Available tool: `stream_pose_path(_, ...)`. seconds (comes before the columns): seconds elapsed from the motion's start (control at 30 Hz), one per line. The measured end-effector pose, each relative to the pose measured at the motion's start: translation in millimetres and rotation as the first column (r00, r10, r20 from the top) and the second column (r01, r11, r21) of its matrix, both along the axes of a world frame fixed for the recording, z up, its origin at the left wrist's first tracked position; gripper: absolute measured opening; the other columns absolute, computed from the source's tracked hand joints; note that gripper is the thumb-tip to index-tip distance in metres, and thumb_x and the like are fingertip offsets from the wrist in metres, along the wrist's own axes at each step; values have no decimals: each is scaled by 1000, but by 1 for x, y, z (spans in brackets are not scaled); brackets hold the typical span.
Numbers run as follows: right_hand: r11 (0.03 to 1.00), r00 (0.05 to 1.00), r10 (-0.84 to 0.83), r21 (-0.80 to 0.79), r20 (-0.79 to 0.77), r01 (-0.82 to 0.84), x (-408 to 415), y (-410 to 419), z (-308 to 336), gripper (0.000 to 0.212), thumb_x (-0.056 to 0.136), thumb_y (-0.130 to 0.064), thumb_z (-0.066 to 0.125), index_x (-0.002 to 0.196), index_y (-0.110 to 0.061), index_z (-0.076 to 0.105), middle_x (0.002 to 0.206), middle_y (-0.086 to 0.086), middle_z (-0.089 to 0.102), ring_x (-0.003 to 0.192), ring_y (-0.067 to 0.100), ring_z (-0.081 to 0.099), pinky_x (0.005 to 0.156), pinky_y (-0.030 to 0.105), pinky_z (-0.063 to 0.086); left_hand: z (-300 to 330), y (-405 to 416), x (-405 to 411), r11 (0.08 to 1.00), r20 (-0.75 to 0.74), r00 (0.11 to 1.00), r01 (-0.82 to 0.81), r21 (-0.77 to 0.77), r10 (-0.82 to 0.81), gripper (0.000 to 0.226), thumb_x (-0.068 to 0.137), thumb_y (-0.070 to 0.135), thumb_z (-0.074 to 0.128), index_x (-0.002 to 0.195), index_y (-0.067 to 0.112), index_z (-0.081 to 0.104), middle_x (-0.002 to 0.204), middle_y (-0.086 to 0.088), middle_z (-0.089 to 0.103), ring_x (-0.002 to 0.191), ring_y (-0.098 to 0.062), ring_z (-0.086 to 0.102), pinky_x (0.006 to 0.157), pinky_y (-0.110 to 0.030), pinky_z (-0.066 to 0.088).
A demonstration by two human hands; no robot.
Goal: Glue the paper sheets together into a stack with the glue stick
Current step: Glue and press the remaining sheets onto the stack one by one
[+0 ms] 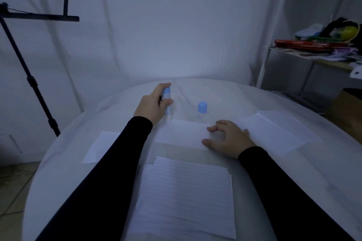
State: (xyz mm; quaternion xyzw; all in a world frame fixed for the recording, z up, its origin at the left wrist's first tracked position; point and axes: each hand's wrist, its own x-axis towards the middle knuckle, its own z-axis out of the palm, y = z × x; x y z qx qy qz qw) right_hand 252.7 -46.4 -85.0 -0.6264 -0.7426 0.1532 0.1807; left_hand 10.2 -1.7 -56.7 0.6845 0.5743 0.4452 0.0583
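My left hand (152, 103) grips a white and blue glue stick (167, 103), held upright above the table past the papers. Its blue cap (202, 107) stands on the cloth to the right, apart from the stick. My right hand (229, 139) rests with spread fingers on the right end of a small white sheet (182, 135) in the middle. A stack of lined sheets (186, 195) lies nearest me. Another white sheet (101, 146) lies at the left, partly under my left sleeve. More sheets (274, 133) lie at the right.
A white cloth covers the round table (323, 172). A black stand (29, 76) rises at the left beside the table. At the right stands a white shelf (323, 58) piled with books and a yellow object. A white wall is behind.
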Motion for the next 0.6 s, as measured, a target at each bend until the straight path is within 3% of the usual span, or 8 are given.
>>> stream_pose_path(0.13, 1000, 1000, 2, 1, 8, -2, 0, -1, 1, 53, 77, -61, 61, 124, -39, 53, 147, -13, 30, 139, 4, 22, 115, 53, 6, 4, -3, -1, 999, -28, 999, -29, -34, 28, 39, 90, 27, 59, 127, 30, 46, 75, -7, 62, 71, -23, 56, 65, -27, 39)
stream_pose_path(0.27, 1000, 1000, 6, 4, 4, -6, 1, -2, 0, 52, 77, -61, 61, 124, -39, 53, 147, -13, 30, 139, 5, 22, 115, 53, 7, 21, -10, -11, 987, -47, 995, -97, -125, 92, 40, 85, 27, 67, 113, 21, 40, 70, 0, 52, 63, -19, 51, 57, -29, 36)
stream_pose_path(0.37, 1000, 1000, 2, 8, 10, -2, 0, -3, 1, 52, 77, -61, 61, 123, -40, 53, 147, -13, 31, 139, 5, 22, 115, 53, 8, 31, -20, -27, 962, -70, 989, -143, -233, 130, 50, 67, 33, 84, 98, 17, 47, 77, 1, 51, 65, -16, 49, 54, -26, 36)
stream_pose_path(0.5, 1000, 1000, 3, 13, 29, -4, -1, -4, 3, 51, 78, -61, 61, 124, -40, 53, 148, -12, 31, 139, 6, 22, 114, 53, 11, 28, -34, -40, 864, -359, 916, -321, -389, 179, 53, 54, 44, 89, 95, 23, 62, 99, 3, 59, 93, -19, 56, 78, -29, 45)
stream_pose_path(0.6, 1000, 999, 9, 14, 31, -9, -1, -4, 4, 52, 79, -61, 60, 126, -40, 52, 148, -12, 31, 139, 6, 22, 114, 53, 12, 18, -37, -41, 850, -521, 817, -441, -289, 247, 44, 71, 54, 74, 107, 30, 66, 112, 4, 65, 110, -22, 55, 89, -32, 42)
